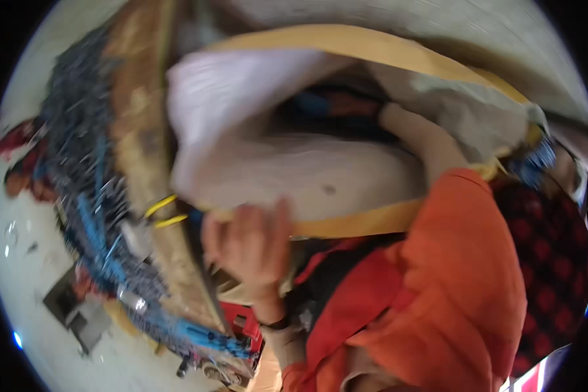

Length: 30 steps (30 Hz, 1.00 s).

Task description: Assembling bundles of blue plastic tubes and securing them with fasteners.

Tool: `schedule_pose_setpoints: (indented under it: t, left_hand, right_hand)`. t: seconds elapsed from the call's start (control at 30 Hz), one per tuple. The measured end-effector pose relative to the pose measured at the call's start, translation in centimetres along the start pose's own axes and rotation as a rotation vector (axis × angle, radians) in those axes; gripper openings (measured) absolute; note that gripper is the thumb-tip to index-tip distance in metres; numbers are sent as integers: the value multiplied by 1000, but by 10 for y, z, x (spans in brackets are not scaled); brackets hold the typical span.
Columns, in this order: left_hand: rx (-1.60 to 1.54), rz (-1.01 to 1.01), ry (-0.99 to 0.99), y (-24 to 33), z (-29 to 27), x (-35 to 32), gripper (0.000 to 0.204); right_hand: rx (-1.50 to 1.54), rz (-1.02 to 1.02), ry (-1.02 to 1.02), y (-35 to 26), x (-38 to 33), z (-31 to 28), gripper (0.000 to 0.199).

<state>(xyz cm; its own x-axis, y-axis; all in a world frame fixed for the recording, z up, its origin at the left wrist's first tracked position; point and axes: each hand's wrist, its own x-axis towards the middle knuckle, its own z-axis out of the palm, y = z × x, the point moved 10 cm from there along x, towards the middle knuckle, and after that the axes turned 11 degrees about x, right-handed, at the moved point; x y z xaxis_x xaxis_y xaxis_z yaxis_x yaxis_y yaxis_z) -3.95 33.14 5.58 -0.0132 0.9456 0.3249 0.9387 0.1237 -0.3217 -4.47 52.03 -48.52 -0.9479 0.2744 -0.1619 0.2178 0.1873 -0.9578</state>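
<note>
A large sack with a pale lining and a tan paper rim gapes in front of me. My right hand is down inside it, its orange-sleeved arm crossing the right side of the mouth. Beside that hand, in the dark hollow, is a blurred blue patch; the fingers are too shadowed to read. My left hand is at the near left part of the rim, smeared by motion, with thumb and fingers apart. Nothing shows in it, and whether it touches the rim is unclear.
To the left, a wooden-edged table bears a heap of dark metal pieces and blue pieces. A yellow band is at its edge. People are beyond the table, and a person in red-and-black checks is close on my right.
</note>
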Motion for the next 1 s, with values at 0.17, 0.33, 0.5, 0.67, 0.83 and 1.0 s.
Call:
schedule_pose_setpoints:
  t: [0.17,0.33,0.5,0.67,0.83,1.0]
  left_hand:
    - [82,0,-29,19,5,-5,24]
    - [53,-56,-24,23,11,-17,25]
    - [53,-84,-3,20,15,-17,25]
    - [-12,-88,28,18,19,-7,25]
    - [-11,-69,-22,7,26,-6,25]
    - [-178,-79,-23,-2,17,-39,29]
  right_hand:
    - [-11,420,-3,-17,-26,-10,86]
    - [5,388,99,-12,-30,-4,88]
    - [-374,39,327,3,-9,59,63]
    - [-318,175,188,49,3,75,41]
    - [-469,-30,250,-4,23,86,38]
    - [-323,-218,422,22,-2,81,51]
